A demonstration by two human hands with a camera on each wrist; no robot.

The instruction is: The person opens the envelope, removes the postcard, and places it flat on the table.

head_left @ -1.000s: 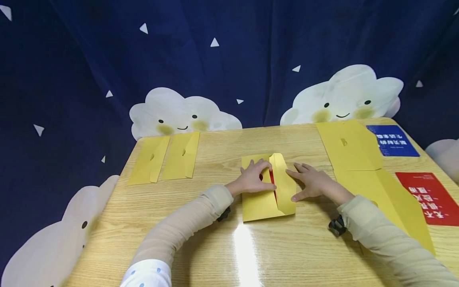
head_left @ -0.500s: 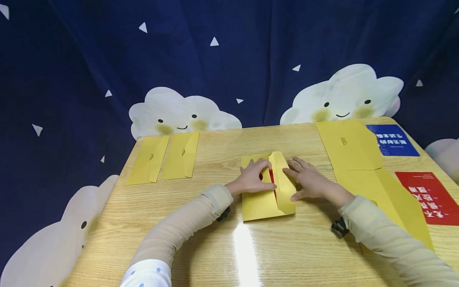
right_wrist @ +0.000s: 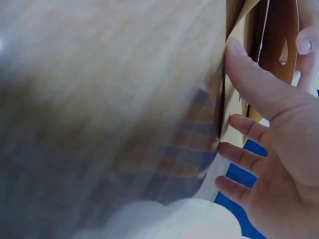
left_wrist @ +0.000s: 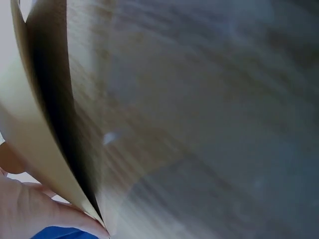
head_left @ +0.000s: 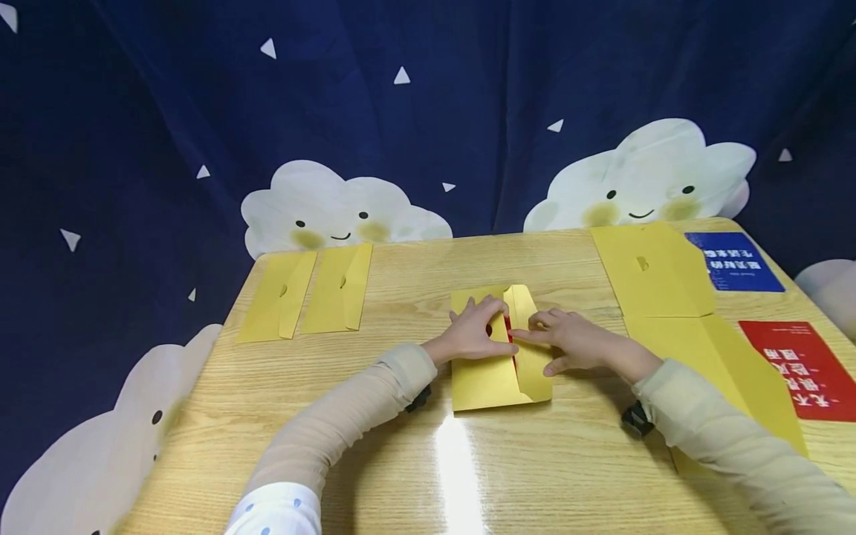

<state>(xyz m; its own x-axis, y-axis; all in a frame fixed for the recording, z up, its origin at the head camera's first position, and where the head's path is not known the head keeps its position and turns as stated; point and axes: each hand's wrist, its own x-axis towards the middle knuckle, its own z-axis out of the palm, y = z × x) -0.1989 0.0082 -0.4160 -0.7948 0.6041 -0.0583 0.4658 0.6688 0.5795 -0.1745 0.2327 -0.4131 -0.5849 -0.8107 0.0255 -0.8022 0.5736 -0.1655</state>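
In the head view a yellow envelope (head_left: 481, 388) lies mid-table with its flap (head_left: 533, 364) turned out to the right. A strip of the red card (head_left: 510, 327) shows in its mouth. My left hand (head_left: 475, 332) grips the envelope's front panel, thumb and forefinger bent at the mouth's edge. My right hand (head_left: 578, 342) is over the flap, forefinger stretched to the mouth and thumb at the flap's outer edge. In the right wrist view the mouth gapes between the panels, and the right thumb (right_wrist: 254, 74) touches the flap's edge.
Two closed yellow envelopes, a left one (head_left: 267, 305) and a right one (head_left: 334, 297), lie at the back left. To the right are an upper envelope (head_left: 642, 290), a lower envelope (head_left: 695, 364), a blue card (head_left: 735, 264) and a red printed card (head_left: 796, 364) on the wooden table (head_left: 401, 461).
The right hand has shifted left from the flap's outer edge, and its forefinger now reaches the envelope's mouth. The left hand stays in place on the front panel.
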